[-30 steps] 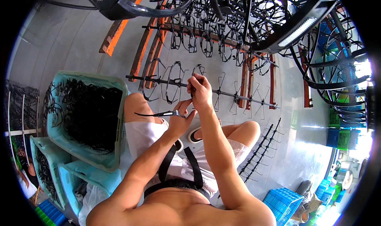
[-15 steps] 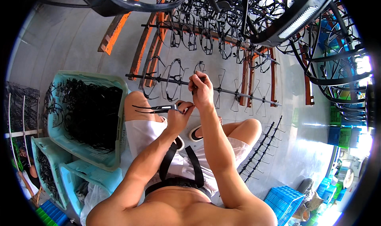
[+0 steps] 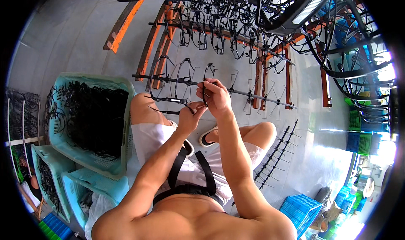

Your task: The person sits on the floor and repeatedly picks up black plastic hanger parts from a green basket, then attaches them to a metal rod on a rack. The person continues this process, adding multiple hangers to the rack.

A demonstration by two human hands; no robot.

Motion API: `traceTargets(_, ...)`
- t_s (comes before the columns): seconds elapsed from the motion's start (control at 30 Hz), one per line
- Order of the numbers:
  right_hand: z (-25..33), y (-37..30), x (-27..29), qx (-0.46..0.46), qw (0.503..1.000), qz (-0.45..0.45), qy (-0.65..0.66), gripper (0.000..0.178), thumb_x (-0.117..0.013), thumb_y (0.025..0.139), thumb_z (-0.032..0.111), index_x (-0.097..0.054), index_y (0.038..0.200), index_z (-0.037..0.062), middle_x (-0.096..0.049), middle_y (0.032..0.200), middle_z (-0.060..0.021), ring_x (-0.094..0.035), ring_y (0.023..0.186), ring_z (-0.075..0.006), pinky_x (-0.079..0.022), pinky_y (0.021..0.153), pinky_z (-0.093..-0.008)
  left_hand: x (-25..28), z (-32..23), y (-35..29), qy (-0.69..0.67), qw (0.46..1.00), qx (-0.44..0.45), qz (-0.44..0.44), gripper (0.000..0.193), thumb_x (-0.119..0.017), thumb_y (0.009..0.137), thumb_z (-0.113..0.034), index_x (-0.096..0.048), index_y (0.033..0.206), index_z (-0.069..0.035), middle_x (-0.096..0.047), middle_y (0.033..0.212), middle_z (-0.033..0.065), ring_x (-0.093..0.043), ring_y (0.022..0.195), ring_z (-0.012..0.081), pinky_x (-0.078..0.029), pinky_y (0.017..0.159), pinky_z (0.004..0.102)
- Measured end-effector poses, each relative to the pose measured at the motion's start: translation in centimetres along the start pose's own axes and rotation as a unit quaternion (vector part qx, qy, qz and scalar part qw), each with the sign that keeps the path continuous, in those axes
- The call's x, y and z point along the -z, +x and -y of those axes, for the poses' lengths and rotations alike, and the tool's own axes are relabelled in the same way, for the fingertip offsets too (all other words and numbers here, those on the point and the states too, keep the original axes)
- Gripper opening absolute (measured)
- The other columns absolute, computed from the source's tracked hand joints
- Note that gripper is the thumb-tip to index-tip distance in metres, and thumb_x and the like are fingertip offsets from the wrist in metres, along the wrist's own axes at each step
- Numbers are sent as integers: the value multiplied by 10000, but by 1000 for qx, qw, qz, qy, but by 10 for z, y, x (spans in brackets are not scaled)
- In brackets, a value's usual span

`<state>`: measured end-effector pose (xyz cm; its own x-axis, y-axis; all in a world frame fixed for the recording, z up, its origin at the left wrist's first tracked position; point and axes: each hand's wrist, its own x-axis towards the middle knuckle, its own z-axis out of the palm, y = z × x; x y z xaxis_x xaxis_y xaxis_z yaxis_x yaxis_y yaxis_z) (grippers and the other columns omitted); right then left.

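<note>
My left hand (image 3: 190, 117) is closed around one end of a black glasses frame (image 3: 166, 99), whose two thin arms stick out leftward over my knee. With bent fingers, my right hand (image 3: 217, 96) pinches a second thin black frame (image 3: 209, 66), upright against a dark metal rod (image 3: 236, 93). The fingertips of both hands almost meet just below the rod. To the left, two more black frames (image 3: 184, 77) hang on wire prongs of this rod. Bare wire prongs (image 3: 270, 97) stick out along its right part.
Orange rack posts (image 3: 147, 50) stand ahead, with rods full of black frames (image 3: 217, 18). Large frames hang close at upper right. A turquoise crate (image 3: 128, 126) of black parts stands left, beside smaller crates (image 3: 101, 179). Two pronged rods (image 3: 276, 155) and a blue crate (image 3: 300, 212) lie right.
My right hand has opened its grip slightly and sits a little lower, with the upright frame now visible through its fingers. The left hand's frame has risen and tilted, its arms spread apart.
</note>
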<state>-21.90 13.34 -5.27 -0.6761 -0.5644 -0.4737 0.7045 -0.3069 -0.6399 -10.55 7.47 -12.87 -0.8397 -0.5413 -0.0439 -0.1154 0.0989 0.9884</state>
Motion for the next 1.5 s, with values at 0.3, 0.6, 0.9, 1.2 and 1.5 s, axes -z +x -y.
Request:
traceTargets(0.3,-5,6,11,-46,998,42,31,66,-519,890,25,-522,949,-6,-609,879,-145,-617,756,-250,-539,726,-357,3,7,4,-40,999,-11,15,195,-667,827,-207,-647,862,-16,-599,758,94,-569,655,201,-443,606,307)
traceTargets(0.6,-6,-4,13,116,951,-63,-278,334,-596,892,168,-497,1136,-38,-609,986,-149,-616,860,-252,-511,767,-348,13,-20,-23,-26,999,-20,17,283,-561,904,-159,-537,1125,16,-575,932,114,-546,825,201,-434,705,297)
traceTargets(0.9,-12,-128,8,-136,956,254,-56,389,-513,968,300,-479,1230,15,-555,840,-52,-467,555,-90,-336,425,-189,70,-105,-60,106,972,-153,146,690,-553,847,-372,-326,1413,-48,-160,1500,176,-169,1377,332,-188,1096,455)
traceTargets(1.2,88,-133,42,139,964,173,145,324,-571,907,102,-477,1206,21,-551,872,-77,-475,576,-117,-361,419,-212,27,-63,-34,-88,972,95,196,231,-589,911,-204,-606,1022,-2,-649,844,39,-593,722,94,-491,652,239)
traceTargets(1.5,27,5,53,135,991,-15,-4,164,-573,927,138,-487,1028,42,-607,897,-104,-551,652,-151,-463,559,-282,-60,-47,-13,185,968,-170,-4,464,-633,795,-107,-476,1212,22,-553,1132,204,-548,1008,388,-448,882,446)
